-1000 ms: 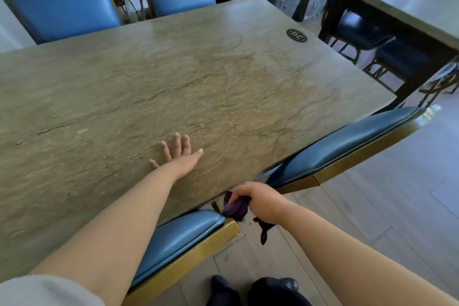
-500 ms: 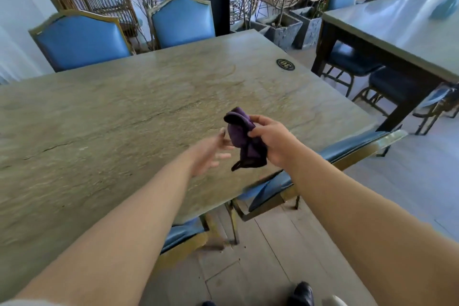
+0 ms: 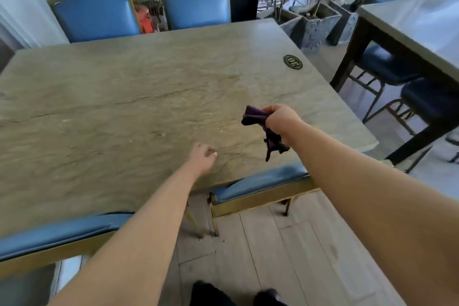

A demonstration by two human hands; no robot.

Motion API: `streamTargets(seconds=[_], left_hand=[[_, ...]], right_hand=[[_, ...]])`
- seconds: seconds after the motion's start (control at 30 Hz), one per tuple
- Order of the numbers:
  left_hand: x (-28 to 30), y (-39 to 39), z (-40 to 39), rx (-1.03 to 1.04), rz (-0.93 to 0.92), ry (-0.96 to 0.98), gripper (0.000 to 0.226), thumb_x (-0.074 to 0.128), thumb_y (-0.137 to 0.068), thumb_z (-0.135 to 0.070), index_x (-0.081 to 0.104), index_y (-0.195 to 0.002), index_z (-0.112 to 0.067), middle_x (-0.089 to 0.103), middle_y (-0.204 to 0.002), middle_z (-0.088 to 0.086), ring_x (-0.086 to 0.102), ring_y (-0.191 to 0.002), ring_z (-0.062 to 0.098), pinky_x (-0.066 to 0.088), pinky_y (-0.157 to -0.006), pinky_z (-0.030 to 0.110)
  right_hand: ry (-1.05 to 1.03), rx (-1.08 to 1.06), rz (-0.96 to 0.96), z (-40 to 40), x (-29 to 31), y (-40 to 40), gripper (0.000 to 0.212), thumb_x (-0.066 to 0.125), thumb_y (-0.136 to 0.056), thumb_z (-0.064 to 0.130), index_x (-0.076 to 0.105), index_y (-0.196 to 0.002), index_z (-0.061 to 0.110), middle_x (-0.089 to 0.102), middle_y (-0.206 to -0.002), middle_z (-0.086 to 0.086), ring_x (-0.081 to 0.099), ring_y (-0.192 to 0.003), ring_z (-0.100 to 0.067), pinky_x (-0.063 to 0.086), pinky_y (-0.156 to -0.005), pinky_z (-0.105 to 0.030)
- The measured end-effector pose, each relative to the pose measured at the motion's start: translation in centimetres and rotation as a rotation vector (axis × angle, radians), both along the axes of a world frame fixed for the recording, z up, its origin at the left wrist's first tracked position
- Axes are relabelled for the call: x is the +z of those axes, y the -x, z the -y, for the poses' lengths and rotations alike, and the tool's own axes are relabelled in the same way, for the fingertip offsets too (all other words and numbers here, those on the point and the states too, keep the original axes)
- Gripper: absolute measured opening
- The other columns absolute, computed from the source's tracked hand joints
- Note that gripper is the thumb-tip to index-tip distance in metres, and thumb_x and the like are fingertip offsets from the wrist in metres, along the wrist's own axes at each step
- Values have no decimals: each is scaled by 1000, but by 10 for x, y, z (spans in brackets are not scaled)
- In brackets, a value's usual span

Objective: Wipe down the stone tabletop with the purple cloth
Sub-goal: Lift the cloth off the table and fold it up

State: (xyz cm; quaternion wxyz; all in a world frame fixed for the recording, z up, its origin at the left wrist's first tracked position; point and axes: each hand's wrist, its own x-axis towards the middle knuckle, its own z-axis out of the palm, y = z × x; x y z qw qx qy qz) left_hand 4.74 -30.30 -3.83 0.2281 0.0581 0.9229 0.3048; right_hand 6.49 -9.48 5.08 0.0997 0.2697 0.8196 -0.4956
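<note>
The purple cloth (image 3: 258,123) is hanging bunched in the air above the near right part of the stone tabletop (image 3: 154,97), not yet touching it; one end is sticking out past the fingers and a loose tail is dangling below the wrist. The right hand (image 3: 279,120) is gripping the cloth in a closed fist. The left hand (image 3: 202,156) is hovering low over the near edge of the tabletop with its fingers loosely curled and holding nothing; whether it is touching the stone cannot be told.

A second ago the cloth was below the table edge, beside a chair seat (image 3: 258,182), and the left hand was lying flat on the stone. Half a second ago both hands were meeting at the cloth. Now the left hand is drawing away and the right hand is carrying the cloth alone, further to the right. The cloth is thus in hand and over the surface, so wiping appears ready to begin; none seems done yet. A small oval plaque (image 3: 293,61) is sitting near the far right corner.
</note>
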Motion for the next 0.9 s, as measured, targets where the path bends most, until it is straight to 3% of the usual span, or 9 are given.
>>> streamTargets(seconds=[0.07,0.13,0.27,0.4,0.53,0.67,0.77,0.9], left_hand=[[-19,1,14,5,-56,134,43,48,-98,-34,47,-139,-20,20,-157,7,22,-145,25,13,-120,43],[-32,1,28,15,-65,283,50,37,-99,-48,30,-147,-36,0,-163,-3,0,-149,25,-3,-118,56],[-51,5,39,-15,52,440,56,11,-94,-66,-13,-144,-55,-39,-151,-13,-35,-140,23,-21,-108,60],[-51,9,38,-18,103,429,59,6,-89,-73,-19,-139,-58,-44,-147,-15,-40,-137,21,-24,-107,60],[-45,11,41,-41,146,395,60,4,-88,-74,-19,-140,-58,-47,-144,-16,-44,-134,21,-25,-107,60],[-44,12,42,-52,161,353,59,3,-88,-74,-19,-140,-58,-48,-143,-17,-47,-131,19,-27,-105,59],[-42,11,44,-60,177,326,61,1,-86,-75,-20,-140,-58,-50,-142,-17,-49,-130,19,-29,-103,59],[-41,10,47,-72,193,261,62,-3,-83,-77,-19,-140,-58,-48,-144,-16,-48,-130,20,-30,-102,59]], right_hand=[[-226,118,51,-6,-8,7,37,42,-89,-3,62,-114,15,60,-92,-10,59,-82,-26,50,-76,-36],[-368,190,99,-11,-16,15,34,43,-90,1,62,-116,12,58,-96,-9,56,-86,-25,50,-80,-35],[-595,428,305,-18,-41,33,39,50,-90,9,53,-129,13,56,-122,-13,55,-108,-29,49,-89,-36],[-775,713,587,-4,-71,41,69,65,-86,28,28,-143,17,37,-142,-14,39,-128,-36,41,-101,-42],[-808,911,499,36,-70,36,71,56,-95,24,11,-148,7,25,-148,-14,38,-132,-35,40,-101,-38],[-709,932,480,63,-85,39,74,67,-85,14,23,-144,12,39,-139,-19,50,-118,-38,49,-85,-39],[-579,873,501,46,-67,40,59,64,-86,7,39,-138,16,47,-130,-17,59,-105,-35,56,-78,-36],[-890,785,577,14,-54,44,55,54,-90,7,37,-142,9,49,-134,-16,52,-116,-32,47,-85,-34]])
